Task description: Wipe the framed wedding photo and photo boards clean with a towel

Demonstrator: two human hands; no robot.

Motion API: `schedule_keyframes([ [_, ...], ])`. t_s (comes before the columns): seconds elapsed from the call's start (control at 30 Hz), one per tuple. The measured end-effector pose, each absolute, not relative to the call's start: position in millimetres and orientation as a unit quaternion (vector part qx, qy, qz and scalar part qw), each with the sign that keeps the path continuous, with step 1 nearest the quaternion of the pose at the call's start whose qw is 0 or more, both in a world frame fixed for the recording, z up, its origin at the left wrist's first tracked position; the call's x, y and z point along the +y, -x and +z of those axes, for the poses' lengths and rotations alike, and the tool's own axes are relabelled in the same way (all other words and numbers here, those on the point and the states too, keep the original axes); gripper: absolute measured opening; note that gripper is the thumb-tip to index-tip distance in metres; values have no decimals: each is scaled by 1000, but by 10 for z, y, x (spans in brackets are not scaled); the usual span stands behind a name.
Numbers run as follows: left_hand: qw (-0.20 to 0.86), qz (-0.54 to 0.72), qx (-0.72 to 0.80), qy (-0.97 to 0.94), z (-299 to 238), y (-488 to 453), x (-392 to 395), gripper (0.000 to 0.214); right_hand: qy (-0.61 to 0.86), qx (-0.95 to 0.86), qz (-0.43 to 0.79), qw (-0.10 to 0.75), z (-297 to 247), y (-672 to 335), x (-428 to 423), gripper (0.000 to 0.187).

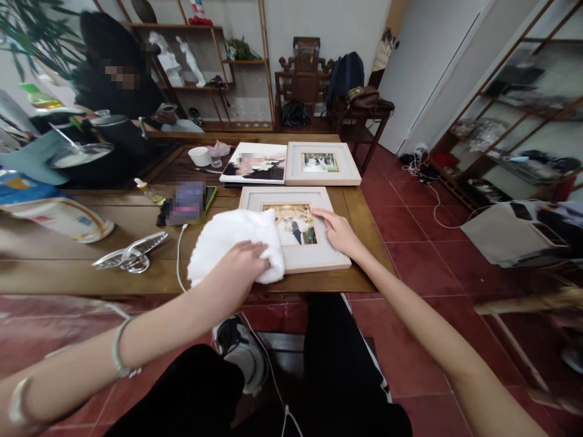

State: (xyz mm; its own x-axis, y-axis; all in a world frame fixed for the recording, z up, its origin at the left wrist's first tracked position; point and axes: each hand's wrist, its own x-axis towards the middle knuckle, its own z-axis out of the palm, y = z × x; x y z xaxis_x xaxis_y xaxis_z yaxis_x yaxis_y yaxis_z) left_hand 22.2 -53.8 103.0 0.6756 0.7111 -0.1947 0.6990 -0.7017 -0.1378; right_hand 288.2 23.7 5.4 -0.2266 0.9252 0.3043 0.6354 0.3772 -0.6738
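My left hand (248, 267) is closed on a fluffy white cloth (230, 240), its fingers pressing into the pile. The cloth covers the left part of a pale wooden picture frame (334, 258) lying flat near the table's front edge. Inside the frame, a wide light mat surrounds a small wedding photo (298, 224). On the frame's right side rests my right hand (337, 233), index finger stretched out at the photo's edge and the other fingers partly bent. It holds nothing I can see.
Behind lie a second picture frame (355, 173) and a white-edged photo panel (257, 176). Leftward on the wooden table (155, 273) are a clear butterfly-shaped object (132, 252), a phone (186, 203) with a white cable, a dropper bottle (150, 192) and a plastic pack (59, 209). A person (113, 73) sits beyond.
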Motion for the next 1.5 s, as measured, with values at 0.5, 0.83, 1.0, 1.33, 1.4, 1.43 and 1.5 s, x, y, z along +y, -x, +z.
schedule_keyframes([
  [0.5,167,84,-416,890,813,-112,825,46,493,-763,212,361,60,-2966,268,62],
  [0.83,59,257,-409,874,1234,-661,-658,32,518,-750,195,362,112,-2879,230,62],
  [1.0,-2,190,-363,912,1222,-1034,-657,45,514,-749,199,368,97,-2896,247,59],
  [1.33,-71,155,-367,915,1035,-1144,-420,44,507,-749,211,370,120,-2920,252,55],
  [1.4,-59,158,-370,913,1072,-966,-381,42,507,-750,210,370,108,-2919,251,53],
  [1.43,-51,164,-374,911,1091,-867,-364,40,507,-750,209,370,102,-2920,250,53],
  [1.5,-31,186,-389,902,1130,-663,-345,37,508,-752,205,367,95,-2921,249,54],
])
